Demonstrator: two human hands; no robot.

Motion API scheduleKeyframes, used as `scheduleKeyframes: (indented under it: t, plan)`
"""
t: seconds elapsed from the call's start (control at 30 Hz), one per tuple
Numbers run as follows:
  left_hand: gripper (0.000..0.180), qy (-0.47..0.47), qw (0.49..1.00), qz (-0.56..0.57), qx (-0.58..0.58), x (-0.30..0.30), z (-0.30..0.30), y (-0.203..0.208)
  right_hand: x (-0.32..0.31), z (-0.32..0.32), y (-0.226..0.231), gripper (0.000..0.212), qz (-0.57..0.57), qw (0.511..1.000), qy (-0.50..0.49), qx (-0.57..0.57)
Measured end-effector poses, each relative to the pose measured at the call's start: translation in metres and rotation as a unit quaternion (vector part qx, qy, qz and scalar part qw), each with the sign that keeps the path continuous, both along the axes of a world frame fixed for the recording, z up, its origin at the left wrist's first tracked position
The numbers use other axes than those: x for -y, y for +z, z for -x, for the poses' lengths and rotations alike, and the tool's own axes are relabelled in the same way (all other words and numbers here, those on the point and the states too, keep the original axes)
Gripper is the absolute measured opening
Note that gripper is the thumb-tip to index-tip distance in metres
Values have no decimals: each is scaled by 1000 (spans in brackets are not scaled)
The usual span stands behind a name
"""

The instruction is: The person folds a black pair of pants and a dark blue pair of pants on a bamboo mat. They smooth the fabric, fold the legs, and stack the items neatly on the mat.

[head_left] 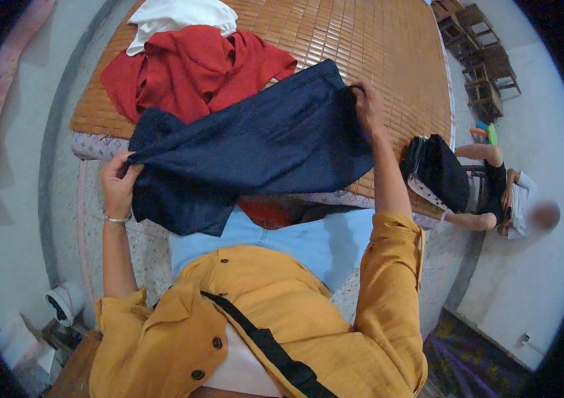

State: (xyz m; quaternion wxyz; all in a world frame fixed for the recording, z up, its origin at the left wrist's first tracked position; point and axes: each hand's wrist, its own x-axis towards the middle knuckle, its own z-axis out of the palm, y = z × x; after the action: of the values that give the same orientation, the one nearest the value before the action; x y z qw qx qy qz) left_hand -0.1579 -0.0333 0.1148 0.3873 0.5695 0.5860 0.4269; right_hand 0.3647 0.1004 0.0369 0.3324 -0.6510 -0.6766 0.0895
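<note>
Stretched between my two hands is a dark navy garment (249, 142) that looks like a pair of trousers. My left hand (120, 182) pinches its left edge between thumb and fingers. At the right end, my right hand (368, 109) grips the cloth, with some fingertips hidden by the fabric. The navy cloth hangs over the near edge of the bed, above my lap. Just beyond it lies a crumpled red garment (195, 69), which it partly overlaps. A white garment (186, 16) rests behind the red one.
A brown slatted bamboo mat (401, 60) covers the bed. Dark folded clothes (438, 169) sit at its right edge. Farther right, a person (520, 199) sits near the wall. Wooden stools (484, 63) are stacked at the far right. A white round object (64, 304) stands lower left.
</note>
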Motion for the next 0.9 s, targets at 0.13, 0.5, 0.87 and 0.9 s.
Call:
scheduleKeyframes:
  t: [0.13,0.5,0.87,0.9]
  plan:
    - [12,15,1000,4,5,0,0,-2,-44,-11,-39,17,-12,992,79,93]
    - [10,21,999,17,19,1,0,-2,-85,-8,-75,21,102,985,108,89]
    - [11,17,999,31,3,1,-1,-4,-91,2,-74,18,144,984,93,50]
    - [12,20,999,31,-4,1,-2,-4,-90,5,-78,16,153,984,85,18]
